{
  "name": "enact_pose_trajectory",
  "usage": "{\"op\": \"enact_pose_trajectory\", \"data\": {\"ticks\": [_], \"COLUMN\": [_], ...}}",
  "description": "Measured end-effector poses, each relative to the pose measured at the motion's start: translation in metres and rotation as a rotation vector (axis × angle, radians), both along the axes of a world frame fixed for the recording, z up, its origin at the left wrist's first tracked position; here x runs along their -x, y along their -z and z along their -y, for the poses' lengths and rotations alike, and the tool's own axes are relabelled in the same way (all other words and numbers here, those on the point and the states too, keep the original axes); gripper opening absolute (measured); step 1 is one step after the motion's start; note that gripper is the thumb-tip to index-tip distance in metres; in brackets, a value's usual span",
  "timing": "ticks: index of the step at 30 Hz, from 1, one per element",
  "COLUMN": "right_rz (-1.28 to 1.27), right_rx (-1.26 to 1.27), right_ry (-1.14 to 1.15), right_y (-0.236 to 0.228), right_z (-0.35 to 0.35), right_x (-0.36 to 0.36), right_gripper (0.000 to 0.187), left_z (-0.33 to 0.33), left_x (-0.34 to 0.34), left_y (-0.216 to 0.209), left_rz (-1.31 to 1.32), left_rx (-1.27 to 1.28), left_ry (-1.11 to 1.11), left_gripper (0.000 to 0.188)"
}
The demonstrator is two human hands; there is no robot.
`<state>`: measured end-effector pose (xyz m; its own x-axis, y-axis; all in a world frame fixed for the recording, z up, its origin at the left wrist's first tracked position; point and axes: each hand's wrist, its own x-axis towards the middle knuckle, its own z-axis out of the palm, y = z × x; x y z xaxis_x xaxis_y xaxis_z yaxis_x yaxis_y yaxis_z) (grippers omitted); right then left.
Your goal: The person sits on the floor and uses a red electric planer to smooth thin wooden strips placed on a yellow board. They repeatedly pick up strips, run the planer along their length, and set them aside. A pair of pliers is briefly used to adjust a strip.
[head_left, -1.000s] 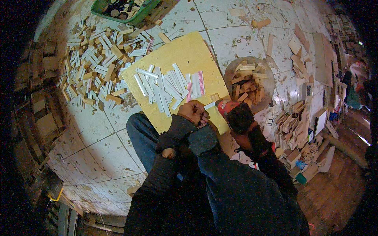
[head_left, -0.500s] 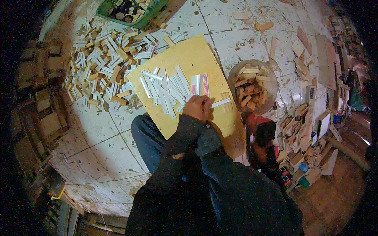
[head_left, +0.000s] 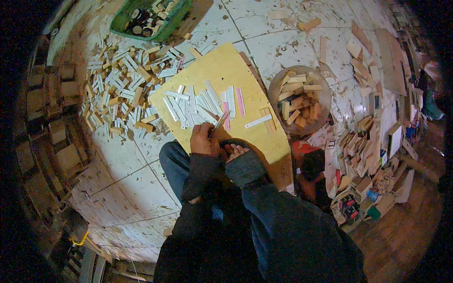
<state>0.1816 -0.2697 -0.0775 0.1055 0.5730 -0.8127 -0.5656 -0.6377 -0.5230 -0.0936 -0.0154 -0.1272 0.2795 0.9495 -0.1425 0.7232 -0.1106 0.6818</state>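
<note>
My left hand (head_left: 203,140) is closed, pinching a thin strip (head_left: 220,120) that points up over the yellow board (head_left: 188,78). Close by on the right, my right hand (head_left: 236,152) has its fingers curled in; whatever they hold, if anything, is hidden. Ahead of the left hand lies a loose heap of white strips (head_left: 192,104), some with small holes at their ends. Pink-patterned strips (head_left: 240,101) lie to the right of that heap. A single white strip (head_left: 258,121) rests across a small wooden block (head_left: 269,123) on the board's right side.
Left of the board, a wide pile of wooden blocks and white strips (head_left: 120,89) covers the tiles. A green tub (head_left: 163,33) stands behind it. To the right are a round container (head_left: 324,96) of wood pieces, a red and black object (head_left: 307,158) and wood offcuts (head_left: 361,146).
Both hands have drawn back toward me from the strips and moved apart. The thin strip now shows in my left hand. The view has shifted slightly.
</note>
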Motion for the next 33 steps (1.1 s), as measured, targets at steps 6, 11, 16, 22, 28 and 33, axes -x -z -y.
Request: {"op": "enact_pose_trajectory", "data": {"ticks": [6, 11, 16, 22, 28, 33], "right_rz": [-0.048, -0.083, -0.150, -0.177, -0.473, -1.179], "right_rx": [-0.021, -0.065, -0.067, -0.081, -0.164, -0.027], "right_ry": [0.042, 0.082, 0.137, 0.133, 0.312, 1.020], "right_y": [0.005, 0.017, 0.029, 0.028, 0.031, 0.016], "right_z": [-0.001, -0.010, -0.012, -0.034, -0.058, -0.082], "right_x": [-0.008, -0.013, -0.016, -0.012, -0.013, -0.006], "right_gripper": [0.043, 0.044, 0.046, 0.047, 0.045, 0.038], "left_z": [0.010, 0.025, 0.034, 0.040, 0.037, 0.039], "left_x": [-0.036, -0.065, -0.069, -0.077, -0.080, -0.079], "left_y": [-0.013, 0.011, 0.031, 0.020, 0.021, 0.019], "left_rz": [0.644, 0.939, 0.837, 0.820, 0.816, 0.824], "left_rx": [0.581, 0.993, 0.901, 0.725, 0.665, 0.700], "left_ry": [-0.108, -0.173, -0.300, -0.482, -0.465, -0.494], "left_gripper": [0.017, 0.015, 0.011, 0.020, 0.021, 0.026]}}
